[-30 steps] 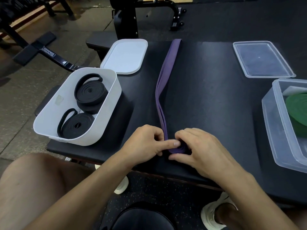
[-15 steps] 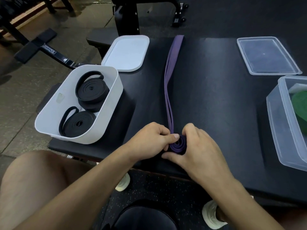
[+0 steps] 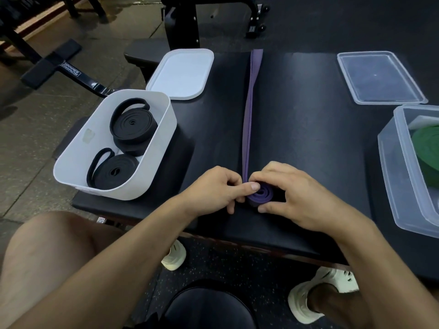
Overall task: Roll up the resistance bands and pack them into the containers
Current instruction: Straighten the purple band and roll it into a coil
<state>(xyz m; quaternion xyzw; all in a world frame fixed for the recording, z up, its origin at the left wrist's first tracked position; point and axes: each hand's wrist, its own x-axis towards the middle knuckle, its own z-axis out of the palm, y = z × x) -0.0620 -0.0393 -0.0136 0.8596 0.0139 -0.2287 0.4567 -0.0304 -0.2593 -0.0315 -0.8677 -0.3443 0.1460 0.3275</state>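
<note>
I see both hands close together at the table's (image 3: 308, 138) near edge, gripping the coil (image 3: 261, 194) of the purple band (image 3: 248, 119) from either side. The left hand (image 3: 213, 191) is at its 9 o'clock with the thumb on top; the right hand (image 3: 294, 193) curls round it at 3 o'clock. The unrolled length runs toward 12 o'clock. A white tub (image 3: 78, 167) holding black rolls (image 3: 133, 124) sits at 10 o'clock, and a clear tub (image 3: 389, 176) with a green roll (image 3: 427, 150) at 3.

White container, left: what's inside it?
Two rolled black bands: the far roll and the near roll, in the white container. Anything beneath them is covered.
</note>
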